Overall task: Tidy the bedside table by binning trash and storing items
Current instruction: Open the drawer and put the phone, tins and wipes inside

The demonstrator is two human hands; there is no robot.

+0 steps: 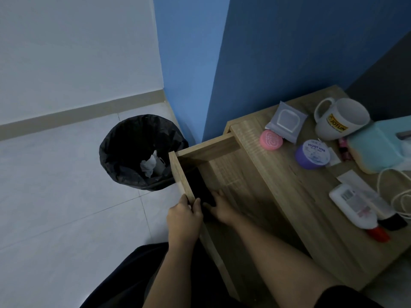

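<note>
From the head view, your left hand (183, 221) clamps the open drawer (222, 174) front; your right hand (219, 207) lies open on a dark item (201, 187) inside. Crumpled paper sits in the bin (124, 152) — mug (340, 118), jar (312, 154), bottle (353, 205) remain on the worktop (289, 192).

Wooden bedside surface (289, 185), set against the blue wall. On it: grey wipes packet (285, 121) at the rear, pink round tin (270, 140) touching its front corner; white mug (340, 118) upright; purple-lidded jar (312, 154); teal pouch (378, 145) at the right edge; white bottle with red cap (355, 210) lying flat; white cable (398, 196) coiled beside it. Tiled floor (66, 185) carries a black-lined bin (124, 152) just beside the surface.
</note>
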